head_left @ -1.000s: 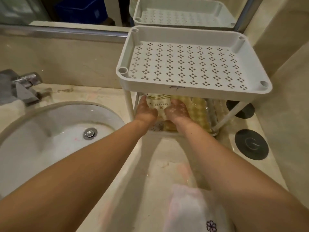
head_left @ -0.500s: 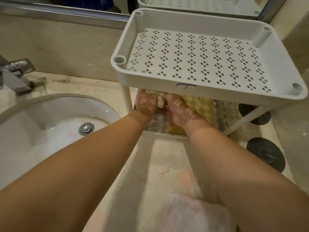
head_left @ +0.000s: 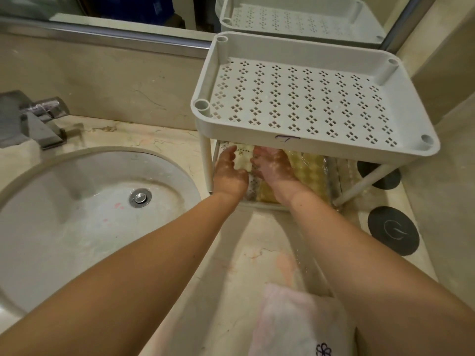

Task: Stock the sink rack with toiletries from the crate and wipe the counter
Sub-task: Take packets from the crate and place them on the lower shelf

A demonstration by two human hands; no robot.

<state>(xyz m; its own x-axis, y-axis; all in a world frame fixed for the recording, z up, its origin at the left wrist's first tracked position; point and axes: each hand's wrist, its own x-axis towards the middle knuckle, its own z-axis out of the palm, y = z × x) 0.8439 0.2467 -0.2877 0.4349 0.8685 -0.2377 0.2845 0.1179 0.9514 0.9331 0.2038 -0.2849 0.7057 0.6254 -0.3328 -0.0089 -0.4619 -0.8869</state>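
A white two-tier rack [head_left: 257, 134] stands on the beige counter [head_left: 257, 253], right of the sink. Its perforated top shelf holds nothing. Both of my hands reach under it into the lower shelf. My left hand [head_left: 229, 173] and my right hand [head_left: 273, 169] hold a small cream packet with printed text [head_left: 243, 158] between them. Yellow wrapped packs [head_left: 312, 173] lie on the lower shelf to the right of my hands. A pale pink cloth with a dark flower mark [head_left: 298, 322] lies on the counter near the bottom edge.
A white oval sink [head_left: 77, 214] with a metal drain [head_left: 140, 197] fills the left. A chrome tap [head_left: 38, 116] stands at its back left. Two dark round coasters [head_left: 393, 229] lie right of the rack. A mirror [head_left: 128, 9] runs along the wall.
The view has shifted, with the rack now further right and lower in frame. My hands stay under the top shelf and have lifted the cream packet slightly so its print shows.
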